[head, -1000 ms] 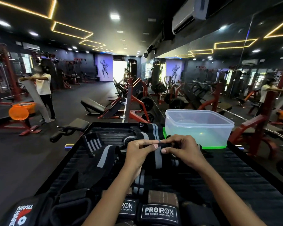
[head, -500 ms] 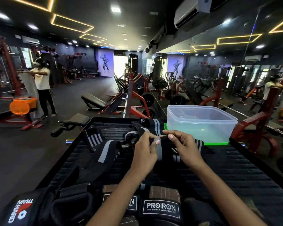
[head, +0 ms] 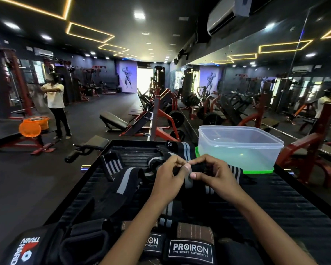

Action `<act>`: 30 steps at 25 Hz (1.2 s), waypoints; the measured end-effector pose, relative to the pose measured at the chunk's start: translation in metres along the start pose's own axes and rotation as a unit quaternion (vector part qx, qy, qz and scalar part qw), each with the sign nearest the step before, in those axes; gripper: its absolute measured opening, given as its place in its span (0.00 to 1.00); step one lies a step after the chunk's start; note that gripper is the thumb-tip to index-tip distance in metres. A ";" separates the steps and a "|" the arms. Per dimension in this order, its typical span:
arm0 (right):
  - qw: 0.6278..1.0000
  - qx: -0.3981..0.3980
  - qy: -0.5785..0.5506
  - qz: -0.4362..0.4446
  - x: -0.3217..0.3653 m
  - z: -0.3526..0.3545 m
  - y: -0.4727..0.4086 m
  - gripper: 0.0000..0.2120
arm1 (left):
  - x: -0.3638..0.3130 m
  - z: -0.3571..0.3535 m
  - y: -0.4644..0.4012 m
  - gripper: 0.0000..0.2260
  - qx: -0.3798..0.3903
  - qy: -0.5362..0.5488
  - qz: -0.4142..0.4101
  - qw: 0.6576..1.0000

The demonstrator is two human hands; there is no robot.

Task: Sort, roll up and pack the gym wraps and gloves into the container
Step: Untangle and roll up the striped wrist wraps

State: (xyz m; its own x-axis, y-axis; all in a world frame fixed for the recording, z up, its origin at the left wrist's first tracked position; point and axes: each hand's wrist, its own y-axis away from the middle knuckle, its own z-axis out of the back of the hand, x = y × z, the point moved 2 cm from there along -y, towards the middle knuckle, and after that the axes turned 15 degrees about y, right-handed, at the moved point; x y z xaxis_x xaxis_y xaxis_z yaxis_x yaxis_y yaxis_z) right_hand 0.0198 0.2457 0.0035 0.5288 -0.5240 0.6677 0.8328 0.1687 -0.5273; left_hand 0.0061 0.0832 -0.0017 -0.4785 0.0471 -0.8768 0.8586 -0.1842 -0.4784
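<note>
The wrap (head: 187, 181) is black with grey stripes, its end bunched into a small roll between both hands above the ribbed black desk (head: 275, 203). The left hand (head: 169, 177) and right hand (head: 216, 173) each pinch that roll with curled fingers, thumbs nearly touching. The clear container (head: 239, 148) stands just behind the right hand.
</note>
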 end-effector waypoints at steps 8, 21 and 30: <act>0.997 -0.020 0.078 -0.009 -0.001 0.010 0.000 0.10 | 0.000 0.004 -0.001 0.06 0.045 -0.013 -0.016 0.999; 0.999 -0.019 -0.030 -0.009 -0.003 0.010 0.001 0.06 | -0.002 0.002 0.003 0.09 0.008 -0.130 -0.118 0.984; 0.995 -0.040 -0.069 -0.058 -0.015 0.013 0.000 0.21 | -0.003 0.007 0.000 0.09 0.030 0.030 -0.050 0.998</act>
State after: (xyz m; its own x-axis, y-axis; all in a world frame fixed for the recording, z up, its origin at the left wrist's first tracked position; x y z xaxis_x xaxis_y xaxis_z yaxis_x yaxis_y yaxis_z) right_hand 0.0145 0.2640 0.0000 0.4517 -0.4158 0.7894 0.8770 0.0442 -0.4785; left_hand 0.0066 0.0758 0.0013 -0.5472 0.1263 -0.8274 0.7940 -0.2342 -0.5609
